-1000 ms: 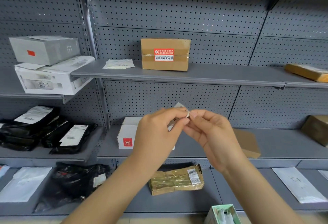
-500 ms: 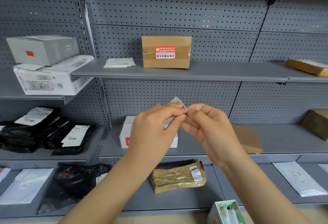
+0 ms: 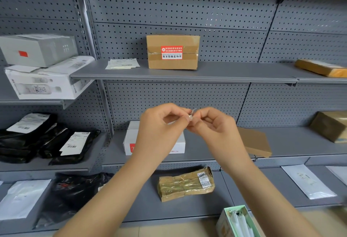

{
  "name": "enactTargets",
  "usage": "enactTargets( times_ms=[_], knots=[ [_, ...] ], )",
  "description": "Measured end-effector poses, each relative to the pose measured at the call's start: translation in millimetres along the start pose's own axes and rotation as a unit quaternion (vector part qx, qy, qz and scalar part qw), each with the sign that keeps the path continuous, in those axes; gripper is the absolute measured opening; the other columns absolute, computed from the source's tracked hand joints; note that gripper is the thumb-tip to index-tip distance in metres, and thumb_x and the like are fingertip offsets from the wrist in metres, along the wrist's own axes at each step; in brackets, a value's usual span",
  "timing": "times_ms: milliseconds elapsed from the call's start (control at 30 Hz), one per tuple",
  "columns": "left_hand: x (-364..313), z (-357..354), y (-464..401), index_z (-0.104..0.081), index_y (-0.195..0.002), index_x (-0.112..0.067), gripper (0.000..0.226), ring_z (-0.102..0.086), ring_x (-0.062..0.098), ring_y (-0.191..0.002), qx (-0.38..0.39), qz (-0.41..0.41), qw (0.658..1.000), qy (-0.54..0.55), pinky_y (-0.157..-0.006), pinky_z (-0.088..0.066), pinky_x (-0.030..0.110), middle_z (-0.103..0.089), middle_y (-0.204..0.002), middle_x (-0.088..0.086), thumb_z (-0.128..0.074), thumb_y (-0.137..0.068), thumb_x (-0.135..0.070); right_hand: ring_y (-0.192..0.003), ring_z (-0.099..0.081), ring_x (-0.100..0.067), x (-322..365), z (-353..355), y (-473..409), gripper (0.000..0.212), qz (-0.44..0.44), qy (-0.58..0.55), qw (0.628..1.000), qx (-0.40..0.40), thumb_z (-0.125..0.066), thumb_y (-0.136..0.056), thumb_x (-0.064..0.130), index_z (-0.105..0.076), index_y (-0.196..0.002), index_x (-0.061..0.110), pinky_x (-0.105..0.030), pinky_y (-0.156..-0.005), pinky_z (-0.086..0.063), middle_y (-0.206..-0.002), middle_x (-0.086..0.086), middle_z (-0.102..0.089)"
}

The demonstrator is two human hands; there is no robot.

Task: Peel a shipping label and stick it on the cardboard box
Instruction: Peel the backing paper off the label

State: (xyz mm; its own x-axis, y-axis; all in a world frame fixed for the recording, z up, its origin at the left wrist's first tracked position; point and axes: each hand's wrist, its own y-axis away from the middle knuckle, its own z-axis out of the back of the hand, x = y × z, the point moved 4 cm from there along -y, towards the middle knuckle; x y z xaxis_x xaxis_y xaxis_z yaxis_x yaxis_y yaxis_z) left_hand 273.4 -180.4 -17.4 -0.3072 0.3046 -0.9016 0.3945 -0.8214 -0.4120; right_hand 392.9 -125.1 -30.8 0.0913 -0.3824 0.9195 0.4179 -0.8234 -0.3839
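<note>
A small white shipping label [image 3: 191, 115] is pinched between the fingertips of my left hand [image 3: 161, 129] and my right hand [image 3: 216, 129], held in front of the middle shelf; most of it is hidden by my fingers. A brown cardboard box [image 3: 172, 64] stands upright on the upper shelf [image 3: 225, 73], straight above my hands. On its front sits a red and white sticker [image 3: 171, 52] across the tape seam.
Paper sheets [image 3: 122, 63] lie left of the box. A white box [image 3: 131, 139] sits behind my hands, a flat brown carton [image 3: 257, 142] to the right, a taped brown parcel [image 3: 185, 184] below. Black mailer bags [image 3: 43, 139] fill the left shelf. A green carton [image 3: 236, 221] stands near.
Both hands stay together at the label, with the fingers shifting slightly on it. The view has tilted a little, so the shelves sit slightly higher in the frame.
</note>
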Motion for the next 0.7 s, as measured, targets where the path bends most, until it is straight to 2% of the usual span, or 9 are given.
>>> enactTargets(
  times_ms=[100,167,233,300,367,433,567,700],
  knots=[
    [8,-4,-3,-0.069,-0.069,-0.011,0.012,-0.066,0.002,-0.067,-0.016,0.059,0.995,0.074,-0.064,-0.047,0.011,-0.073,-0.075,-0.004,-0.063,-0.078,-0.004,-0.079,-0.073,-0.01,-6,1,-1,0.013,-0.028,-0.056,0.998,-0.018,-0.054,-0.088,-0.005,-0.059,-0.077,0.001,-0.025,-0.08,-0.057,-0.075,0.002,-0.072],
    [19,-6,-6,-0.066,-0.07,-0.014,0.015,-0.061,0.013,-0.07,-0.027,0.12,0.983,0.133,-0.069,-0.048,0.022,-0.068,-0.073,0.003,-0.058,-0.081,-0.007,-0.079,-0.073,-0.012,-11,3,0,0.016,-0.055,-0.098,0.993,-0.034,-0.052,-0.089,-0.003,-0.06,-0.077,0.004,-0.023,-0.078,-0.057,-0.074,-0.001,-0.074],
    [27,-11,-9,-0.063,-0.076,-0.012,0.014,-0.061,0.021,-0.077,-0.025,0.18,0.956,0.231,-0.074,-0.049,0.032,-0.066,-0.08,0.009,-0.053,-0.085,-0.009,-0.078,-0.072,-0.014,-15,6,0,0.02,-0.082,-0.135,0.986,-0.049,-0.051,-0.09,0.0,-0.06,-0.075,0.008,-0.024,-0.079,-0.057,-0.073,-0.003,-0.074],
    [35,-14,-11,-0.061,-0.084,-0.009,0.013,-0.063,0.02,-0.08,-0.027,0.221,0.92,0.323,-0.073,-0.052,0.031,-0.068,-0.084,0.008,-0.049,-0.088,-0.009,-0.077,-0.071,-0.015,-20,10,0,0.022,-0.104,-0.169,0.978,-0.064,-0.049,-0.091,0.001,-0.06,-0.073,0.009,-0.027,-0.082,-0.057,-0.072,-0.004,-0.074],
    [43,-16,-12,-0.062,-0.082,-0.01,0.016,-0.065,0.016,-0.077,-0.045,0.252,0.887,0.383,-0.07,-0.054,0.027,-0.071,-0.076,0.001,-0.048,-0.09,-0.011,-0.076,-0.07,-0.016,-27,15,-1,0.023,-0.117,-0.201,0.969,-0.079,-0.048,-0.092,0.002,-0.059,-0.073,0.008,-0.03,-0.084,-0.057,-0.072,-0.006,-0.073],
    [55,-16,-13,-0.062,-0.081,-0.014,0.016,-0.065,0.013,-0.076,-0.063,0.278,0.87,0.402,-0.07,-0.053,0.026,-0.072,-0.072,-0.004,-0.049,-0.09,-0.014,-0.076,-0.07,-0.017,-34,20,0,0.02,-0.132,-0.229,0.96,-0.096,-0.048,-0.092,0.003,-0.059,-0.075,0.006,-0.031,-0.085,-0.057,-0.072,-0.007,-0.073],
    [74,-18,-15,-0.061,-0.087,-0.015,0.012,-0.064,0.011,-0.08,-0.084,0.317,0.845,0.422,-0.077,-0.05,0.024,-0.069,-0.084,-0.002,-0.05,-0.09,-0.016,-0.075,-0.072,-0.017,-50,33,2,0.015,-0.162,-0.288,0.933,-0.144,-0.048,-0.092,0.0,-0.056,-0.08,0.004,-0.029,-0.079,-0.059,-0.072,-0.007,-0.074],
    [84,-20,-17,-0.06,-0.087,-0.012,0.012,-0.065,0.011,-0.081,-0.105,0.333,0.817,0.46,-0.075,-0.051,0.025,-0.067,-0.086,0.0,-0.049,-0.091,-0.014,-0.074,-0.072,-0.016,-63,47,6,0.017,-0.17,-0.302,0.92,-0.183,-0.047,-0.091,0.0,-0.058,-0.079,0.003,-0.026,-0.072,-0.059,-0.072,-0.006,-0.075]
  ],
)
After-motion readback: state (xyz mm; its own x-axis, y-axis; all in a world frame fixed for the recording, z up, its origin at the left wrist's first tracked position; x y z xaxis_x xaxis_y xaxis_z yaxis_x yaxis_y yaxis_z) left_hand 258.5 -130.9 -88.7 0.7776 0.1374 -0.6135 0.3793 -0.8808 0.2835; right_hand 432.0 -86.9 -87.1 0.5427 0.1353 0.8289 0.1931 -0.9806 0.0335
